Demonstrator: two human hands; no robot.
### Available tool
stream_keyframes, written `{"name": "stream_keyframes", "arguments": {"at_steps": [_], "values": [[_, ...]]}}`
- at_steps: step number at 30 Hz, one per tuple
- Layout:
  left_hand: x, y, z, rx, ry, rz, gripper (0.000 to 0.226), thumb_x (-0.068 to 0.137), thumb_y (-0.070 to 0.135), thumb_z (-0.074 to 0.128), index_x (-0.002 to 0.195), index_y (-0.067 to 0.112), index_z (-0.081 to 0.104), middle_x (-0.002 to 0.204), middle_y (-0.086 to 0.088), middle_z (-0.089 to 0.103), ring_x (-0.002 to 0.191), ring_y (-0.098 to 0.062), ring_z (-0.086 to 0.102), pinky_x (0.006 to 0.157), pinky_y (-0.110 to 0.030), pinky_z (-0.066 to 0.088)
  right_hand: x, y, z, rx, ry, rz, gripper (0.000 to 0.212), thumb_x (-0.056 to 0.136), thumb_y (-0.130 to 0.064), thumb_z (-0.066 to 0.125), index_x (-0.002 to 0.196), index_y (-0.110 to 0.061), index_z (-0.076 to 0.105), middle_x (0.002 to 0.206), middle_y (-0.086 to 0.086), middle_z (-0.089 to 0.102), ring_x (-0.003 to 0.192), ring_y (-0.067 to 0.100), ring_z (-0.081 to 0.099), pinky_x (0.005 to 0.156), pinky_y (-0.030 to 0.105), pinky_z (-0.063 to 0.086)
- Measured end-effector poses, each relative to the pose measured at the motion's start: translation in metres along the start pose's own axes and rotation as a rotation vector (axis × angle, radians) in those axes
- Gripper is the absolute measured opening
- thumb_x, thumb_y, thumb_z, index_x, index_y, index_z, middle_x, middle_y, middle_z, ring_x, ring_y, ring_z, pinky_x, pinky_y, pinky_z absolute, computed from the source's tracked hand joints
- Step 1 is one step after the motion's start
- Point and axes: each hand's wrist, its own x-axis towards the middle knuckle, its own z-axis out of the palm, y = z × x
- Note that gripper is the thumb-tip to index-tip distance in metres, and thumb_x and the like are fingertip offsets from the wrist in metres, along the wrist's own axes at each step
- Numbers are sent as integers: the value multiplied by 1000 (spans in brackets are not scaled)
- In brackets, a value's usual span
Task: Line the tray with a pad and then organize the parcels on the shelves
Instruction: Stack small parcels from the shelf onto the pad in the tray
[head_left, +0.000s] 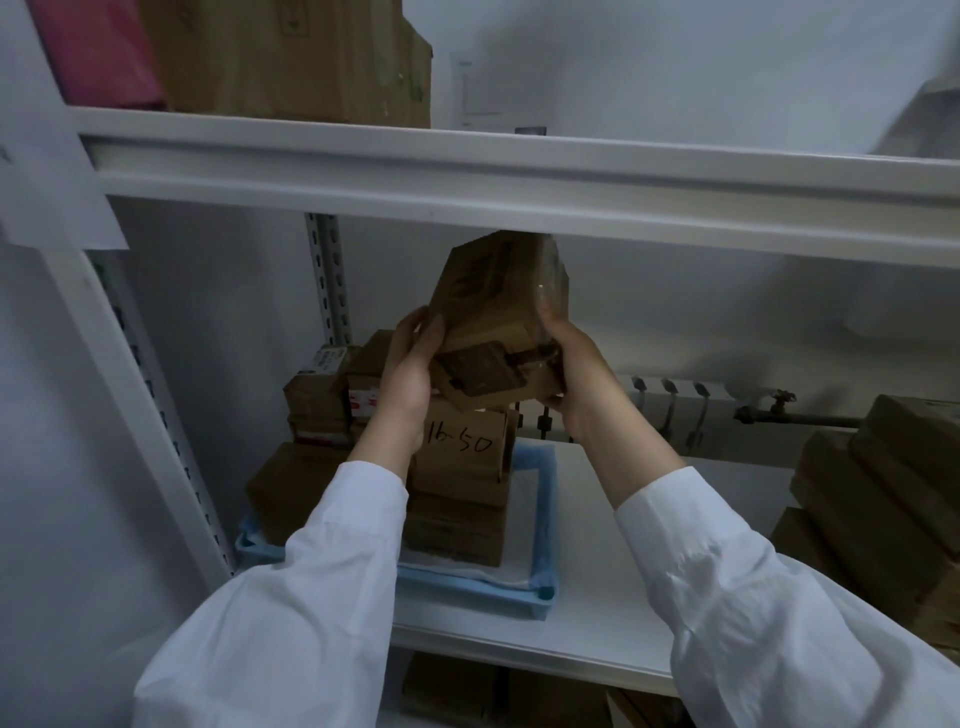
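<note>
Both hands are in at the shelf (597, 613): left hand (415, 369) and right hand (576, 374) grip a tilted brown parcel (493, 306), fingers (432, 335) clamped round its two sides. Just under the fingers a stack of parcels (457, 483) stands on the blue pad (519, 525) lining the tray (544, 590). More boxes (872, 493) sit well right of the fingers.

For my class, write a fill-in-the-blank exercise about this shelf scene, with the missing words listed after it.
1. The tray has a rim coloured ____.
2. The marked parcel on top of the stack in the tray reads 16-____.
3. The left hand and right hand grip the lifted parcel; both sleeves are coloured ____.
Missing words: blue, 50, white.
</note>
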Motion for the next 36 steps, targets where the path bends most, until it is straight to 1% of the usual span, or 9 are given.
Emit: {"name": "stream_keyframes", "arguments": {"at_steps": [3,6,12,17,22,27,30,34,36], "values": [[6,0,-5,-48,-31,15,41,99,38,39,139,30,37,134,-4,51,117,-27,55,91,-46,52,0,-4,2,13,27,-66,41,90,-44,54,117,-13,54,109,4,63,104,23,57,92,35,49],[7,0,-6,-10,-68,-28,46,98,48,32,133,23,49,127,-8,59,114,-32,58,86,-48,54,0,-1,3,68,-41,-140,21,96,-32,49,114,-20,52,94,-7,59,102,19,54,75,30,46],[8,3,-4,252,-89,8,58,91,57,37,138,22,38,131,-4,53,115,-24,56,94,-40,48,5,4,17,-80,-122,-251,45,98,-23,46,141,-32,37,113,-14,56,80,-3,52,63,21,43],[15,-2,-12,379,-14,-45,62,93,58,31,140,19,39,139,-8,49,126,-28,47,99,-34,36,7,13,21,-221,-132,-346,65,93,-13,56,149,-24,24,149,0,37,129,21,45,97,27,44],[16,-11,-16,262,-46,-67,69,88,62,41,144,23,32,142,-8,47,124,-28,50,105,-47,41,11,17,23,-325,-109,-447,62,88,-8,63,143,-19,39,149,-1,36,123,11,43,97,24,44],[11,-18,-21,-37,-74,-134,68,90,39,53,146,28,15,132,-4,48,107,-25,59,78,-37,55,13,18,25,-392,-83,-509,50,88,-7,62,136,-17,50,148,2,40,134,19,41,108,31,39],[14,-19,-22,-89,-82,-173,65,86,32,61,141,24,28,128,-5,53,102,-25,62,80,-39,56,15,16,24,-409,-45,-555,44,89,-7,61,131,-17,55,144,3,46,132,19,43,108,34,40],[18,-13,-26,-1,47,-140,97,53,23,87,137,12,39,131,-8,55,111,-24,60,85,-41,57,17,15,20,-390,-15,-635,33,89,-2,59,116,-20,62,127,2,57,120,17,52,88,6,44],[16,-14,-26,75,73,-94,90,61,12,85,137,14,37,124,-2,53,111,-20,56,85,-39,56,19,17,19,-393,-29,-652,32,88,0,59,109,-24,62,120,0,58,116,16,53,95,14,45]]}}
